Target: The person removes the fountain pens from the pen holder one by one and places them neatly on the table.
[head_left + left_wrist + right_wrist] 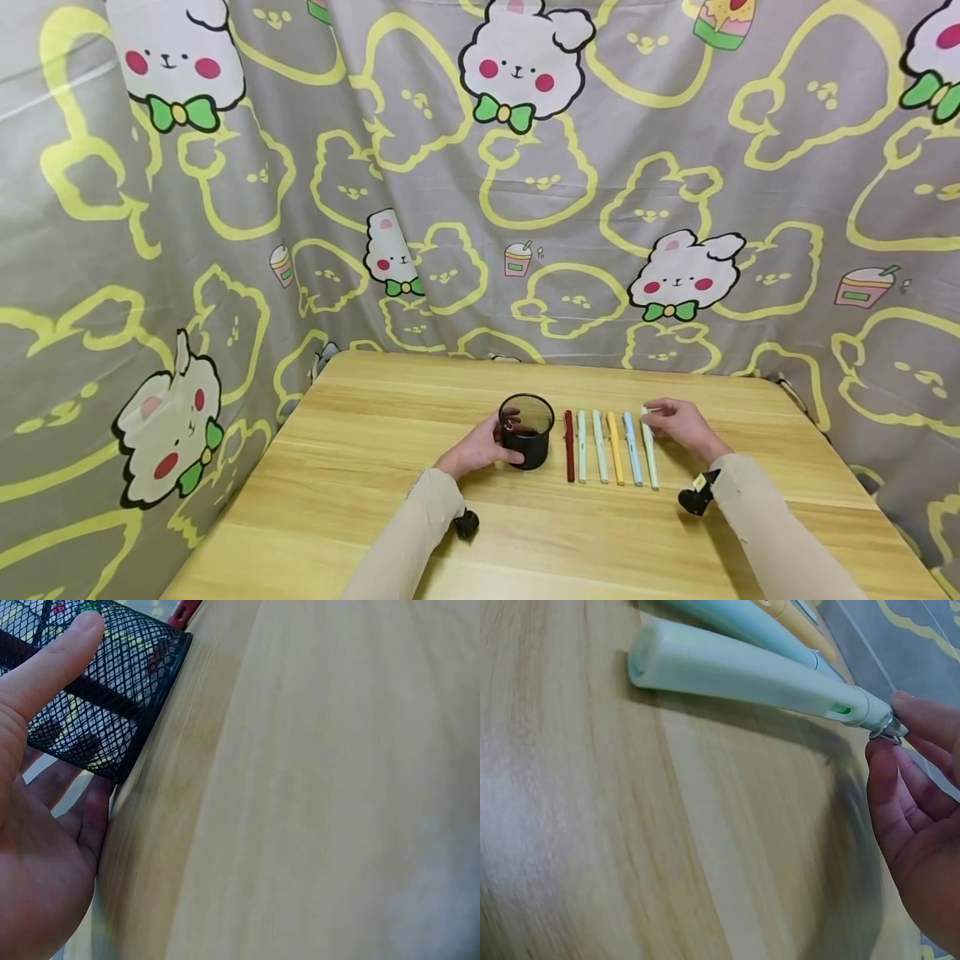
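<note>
My left hand (476, 450) holds a black mesh pen holder (536, 452) upright on the table, thumb on the near side and fingers round the far side. In the left wrist view the thumb lies across the holder's mesh (124, 656). At the right end of a row of pens, my right hand (684, 427) pinches the far end of a pale green pen (652, 462). The right wrist view shows thumb and fingertip at the clip end of this pen (735, 671). Beside it lie a blue pen (633, 450) and a yellow pen (616, 450).
Further left in the row are two light green pens, one (600, 447) near the yellow pen and another (582, 447), then a dark red pen (569, 447) beside the holder. The wooden table (337, 467) ends at a patterned curtain (450, 192) behind and on the left.
</note>
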Demonstrator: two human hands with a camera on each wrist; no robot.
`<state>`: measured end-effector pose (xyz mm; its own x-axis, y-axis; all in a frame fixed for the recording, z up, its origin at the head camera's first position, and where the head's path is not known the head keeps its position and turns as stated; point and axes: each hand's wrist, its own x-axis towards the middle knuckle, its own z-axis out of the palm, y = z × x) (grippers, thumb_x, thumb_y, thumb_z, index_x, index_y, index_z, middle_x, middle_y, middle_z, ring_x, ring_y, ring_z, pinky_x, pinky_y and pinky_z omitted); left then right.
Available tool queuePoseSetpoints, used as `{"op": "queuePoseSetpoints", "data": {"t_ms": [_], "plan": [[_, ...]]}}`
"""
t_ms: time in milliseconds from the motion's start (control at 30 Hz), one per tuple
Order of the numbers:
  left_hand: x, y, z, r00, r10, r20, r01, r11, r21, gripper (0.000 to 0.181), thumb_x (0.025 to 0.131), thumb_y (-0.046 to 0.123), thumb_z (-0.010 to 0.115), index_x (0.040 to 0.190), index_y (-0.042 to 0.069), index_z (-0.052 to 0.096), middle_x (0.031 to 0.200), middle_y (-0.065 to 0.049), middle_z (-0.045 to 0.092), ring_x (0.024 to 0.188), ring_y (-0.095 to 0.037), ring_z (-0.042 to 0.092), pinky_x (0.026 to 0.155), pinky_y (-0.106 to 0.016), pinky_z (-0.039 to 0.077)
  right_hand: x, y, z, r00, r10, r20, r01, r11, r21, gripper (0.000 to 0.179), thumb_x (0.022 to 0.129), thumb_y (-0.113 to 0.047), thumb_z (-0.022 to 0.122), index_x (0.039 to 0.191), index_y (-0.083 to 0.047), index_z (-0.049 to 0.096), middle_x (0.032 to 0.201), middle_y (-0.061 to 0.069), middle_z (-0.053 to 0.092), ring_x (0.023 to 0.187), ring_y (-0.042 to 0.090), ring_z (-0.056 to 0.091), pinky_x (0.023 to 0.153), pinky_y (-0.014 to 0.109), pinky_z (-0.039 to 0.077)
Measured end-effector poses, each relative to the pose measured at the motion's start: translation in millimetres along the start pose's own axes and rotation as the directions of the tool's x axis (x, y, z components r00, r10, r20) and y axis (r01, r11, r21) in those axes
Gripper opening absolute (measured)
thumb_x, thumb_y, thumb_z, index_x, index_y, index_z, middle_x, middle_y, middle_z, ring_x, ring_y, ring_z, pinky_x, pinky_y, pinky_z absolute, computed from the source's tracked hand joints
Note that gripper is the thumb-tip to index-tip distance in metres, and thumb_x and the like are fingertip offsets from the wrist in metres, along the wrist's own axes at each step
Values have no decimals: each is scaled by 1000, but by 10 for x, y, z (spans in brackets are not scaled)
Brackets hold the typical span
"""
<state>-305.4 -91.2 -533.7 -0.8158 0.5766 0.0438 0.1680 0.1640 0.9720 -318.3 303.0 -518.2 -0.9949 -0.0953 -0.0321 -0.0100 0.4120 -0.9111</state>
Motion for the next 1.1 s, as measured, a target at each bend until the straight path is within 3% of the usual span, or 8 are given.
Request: {"op": "queuePoseSetpoints", "data": {"t_ms": [367,600,1100], "plan": [[-9,20,4,1000,-17,-11,17,1000,16,81,78,2,77,145,3,31,132,-12,54,120,-23,51,98,-37,41,-20,10,24,1000,27,1,-27,999,-35,42,90,-11,65,121,13,53,93,12,66,74,18,62,66,30,54],[-7,24,12,1000,-8,-2,8,1000,-11,80,79,0,75,145,2,30,132,-13,54,120,-23,50,98,-36,41,-28,36,40,1000,13,-1,-13,997,-82,42,90,-14,66,121,12,54,91,11,66,74,18,60,64,31,52],[-8,29,7,1000,-5,-19,6,999,38,81,77,2,77,144,3,31,130,-11,55,117,-23,52,99,-38,40,8,62,82,1000,-3,-1,3,993,-117,42,89,-14,67,118,13,55,97,15,65,74,19,61,64,31,53]]}}
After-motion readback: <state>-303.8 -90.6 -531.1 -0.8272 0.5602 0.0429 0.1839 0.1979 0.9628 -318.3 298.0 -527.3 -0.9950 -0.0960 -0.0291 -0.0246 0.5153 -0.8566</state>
